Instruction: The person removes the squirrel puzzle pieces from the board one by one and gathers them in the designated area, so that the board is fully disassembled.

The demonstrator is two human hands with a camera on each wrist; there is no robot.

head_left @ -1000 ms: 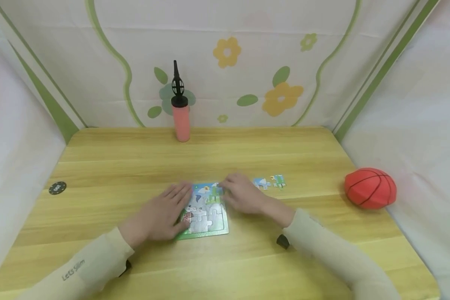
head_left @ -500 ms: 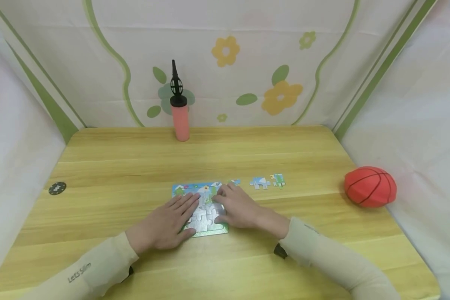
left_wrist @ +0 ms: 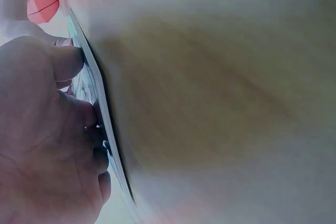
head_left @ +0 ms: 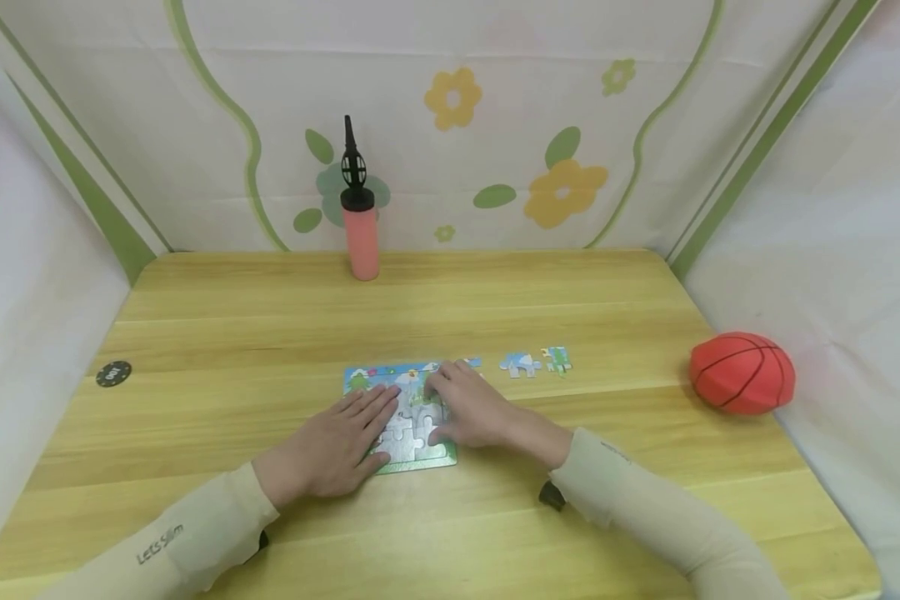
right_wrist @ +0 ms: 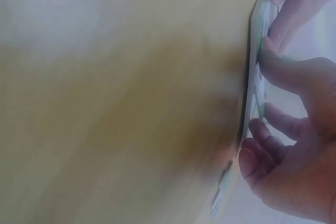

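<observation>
A jigsaw puzzle board with a blue top edge and a green border lies on the table, partly covered by both hands. My left hand rests flat on its left side, fingers straight. At the right side, my right hand has bent fingers and pinches a puzzle piece, which stands tilted over the board in the right wrist view. Its thumb touches the board. Behind the right knuckles a loose blue piece is mostly hidden. Two more loose pieces, one blue-grey and one green, lie farther right.
A red dented basketball sits at the table's right edge. A pink hand pump with a black nozzle stands at the back. One black chip marked 100 lies at the left. Patterned cloth encloses the wooden table.
From the board's upper right, my right hand has come down and in over its right side, uncovering a loose piece. My left hand shifted slightly right and down, then stayed put.
</observation>
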